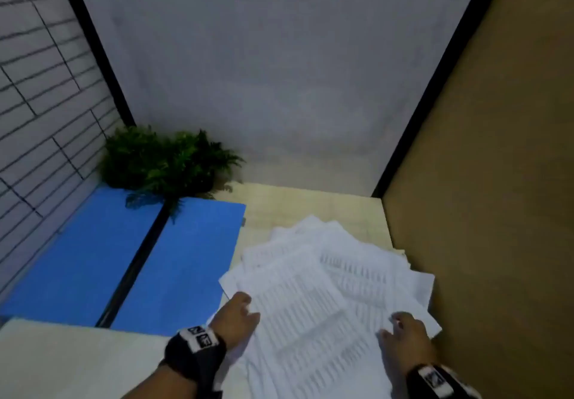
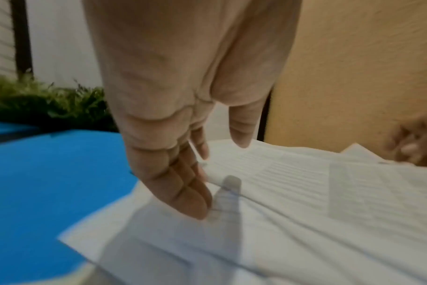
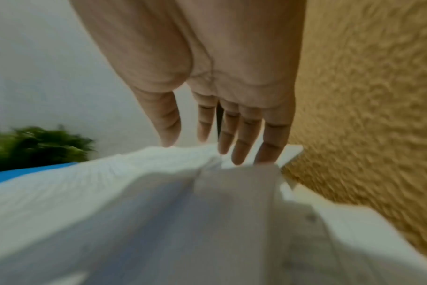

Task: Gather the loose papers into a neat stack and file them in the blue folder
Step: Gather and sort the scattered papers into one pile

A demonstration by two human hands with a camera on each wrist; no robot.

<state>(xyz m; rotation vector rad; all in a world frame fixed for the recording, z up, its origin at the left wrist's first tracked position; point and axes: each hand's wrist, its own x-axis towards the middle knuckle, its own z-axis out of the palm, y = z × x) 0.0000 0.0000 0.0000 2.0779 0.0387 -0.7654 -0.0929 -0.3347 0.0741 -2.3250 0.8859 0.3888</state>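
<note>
A fanned spread of white printed papers (image 1: 335, 277) lies on the pale desk, right of centre. The blue folder (image 1: 130, 255) lies open and flat to their left, a dark spine down its middle. My left hand (image 1: 237, 313) is at the papers' left edge, fingers straight and together, tips touching a sheet (image 2: 280, 192). My right hand (image 1: 403, 333) is over the papers' near right side, fingers straight and slightly spread, just above or on the sheets (image 3: 134, 192). Neither hand grips anything.
A green fern plant (image 1: 164, 159) stands at the back left, its fronds overhanging the folder's far edge. A tan board wall (image 1: 497, 181) runs close along the papers' right side. A grey wall closes the back; a tiled panel stands left.
</note>
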